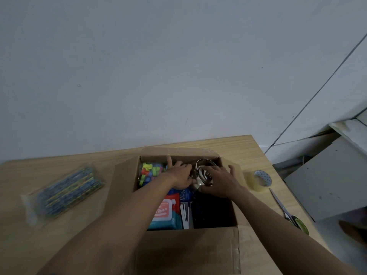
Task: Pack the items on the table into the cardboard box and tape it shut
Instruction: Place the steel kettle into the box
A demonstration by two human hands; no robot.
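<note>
Pale wall backs the light wooden desk point(19, 185). I see the left hand point(179, 174) and right hand point(218, 181) gripping a shiny round metal bowl point(204, 172) inside the open brown cardboard box point(188, 251) mid-desk. A clear tape roll point(260, 180) and green-handled scissors point(288, 212) lie by the right edge, a clear packet of blue-yellow sticks point(63, 193) towards the left.

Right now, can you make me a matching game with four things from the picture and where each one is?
Things:
1. tape roll
2. wipes pack
3. clear packet of striped sticks
4. metal bowl

Places:
A. in the cardboard box, under the left hand and right hand
B. on the table, left of the cardboard box
C. on the table, right of the cardboard box
D. in the cardboard box, near left part, no hand on it

Pairs: 1-C, 2-D, 3-B, 4-A.
</note>
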